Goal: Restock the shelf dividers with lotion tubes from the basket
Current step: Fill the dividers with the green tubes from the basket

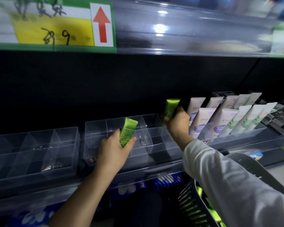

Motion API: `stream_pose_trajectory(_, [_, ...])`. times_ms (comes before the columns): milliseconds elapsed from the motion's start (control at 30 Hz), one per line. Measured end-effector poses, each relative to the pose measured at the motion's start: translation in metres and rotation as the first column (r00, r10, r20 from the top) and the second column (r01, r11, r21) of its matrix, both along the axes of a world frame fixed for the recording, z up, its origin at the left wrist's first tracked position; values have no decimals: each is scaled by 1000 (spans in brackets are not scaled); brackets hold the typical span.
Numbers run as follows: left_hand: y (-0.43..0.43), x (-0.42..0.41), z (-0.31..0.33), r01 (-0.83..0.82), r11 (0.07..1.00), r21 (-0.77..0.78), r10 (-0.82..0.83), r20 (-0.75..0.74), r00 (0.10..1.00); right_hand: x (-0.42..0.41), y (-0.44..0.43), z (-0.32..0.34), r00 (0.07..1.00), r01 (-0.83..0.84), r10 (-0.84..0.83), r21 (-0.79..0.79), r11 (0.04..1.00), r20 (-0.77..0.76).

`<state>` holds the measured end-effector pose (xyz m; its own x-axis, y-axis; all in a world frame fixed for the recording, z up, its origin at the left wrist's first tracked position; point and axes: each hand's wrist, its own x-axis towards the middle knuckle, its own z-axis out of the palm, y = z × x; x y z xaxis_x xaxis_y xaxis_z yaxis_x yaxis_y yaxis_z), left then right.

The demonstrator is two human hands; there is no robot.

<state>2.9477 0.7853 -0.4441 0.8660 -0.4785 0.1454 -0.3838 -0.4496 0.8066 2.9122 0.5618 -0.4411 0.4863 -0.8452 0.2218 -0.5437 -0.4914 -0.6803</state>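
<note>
My left hand (115, 149) grips a green lotion tube (127, 131), tilted, over the front compartments of a clear plastic divider box (161, 145) in the middle of the shelf. My right hand (177, 122) holds a second green lotion tube (170, 108) upright at the back right corner of that same box. The basket (193, 205), dark and slatted, hangs from my right arm at the lower right, with more green tubes showing inside it.
A second clear divider box (34, 151) stands to the left. White and purple tubes (202, 118) and white and green tubes (246, 117) fill the dividers on the right. A price tag with a red arrow (56, 25) hangs on the shelf above. Blue packs (167, 181) lie on the shelf below.
</note>
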Motion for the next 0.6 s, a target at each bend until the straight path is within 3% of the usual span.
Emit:
stream_pose_trajectory(133, [2, -3, 2, -27, 998, -58, 26, -16, 1000, -5, -1, 1, 1000, -20, 20, -22, 1000, -4])
stream_pose_trajectory(267, [5, -7, 7, -106, 971, -212, 85, -106, 991, -10, 0, 3, 1000, -27, 27, -26, 999, 7])
stream_pose_trajectory(433, [7, -14, 22, -101, 937, -334, 25, -223, 974, -29, 21, 8, 985, -32, 33, -9, 999, 169])
stream_pose_trajectory(500, [6, -14, 26, -122, 898, -423, -22, -319, 947, -43, 40, 11, 960, -75, 78, -20, 997, 268])
stream_pose_trajectory(600, [2, -17, 34, -157, 850, -503, -101, -446, 889, -63, 75, 25, 940, -227, 204, 55, 972, 274])
